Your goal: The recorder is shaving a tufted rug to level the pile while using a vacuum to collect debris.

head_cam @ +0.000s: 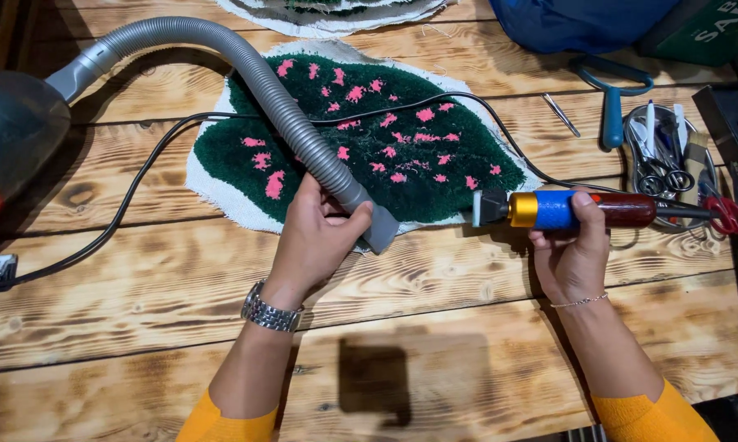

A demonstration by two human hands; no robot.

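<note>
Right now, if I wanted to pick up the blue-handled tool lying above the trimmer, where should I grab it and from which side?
Probably by the straight blue handle, coming from above. It lies flat on the table, its shaft bare, with its curved head near the blue bag. The metal tray crowds its right, so close your fingers from the left and top. Both hands are busy: left hand on the hose, right hand holding the trimmer.

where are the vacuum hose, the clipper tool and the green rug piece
vacuum hose (246, 69), head view, on the ribbed grey bend above the rug
clipper tool (553, 209), head view, on its blue body band
green rug piece (402, 160), head view, on the dark green pile right of the hose
</note>
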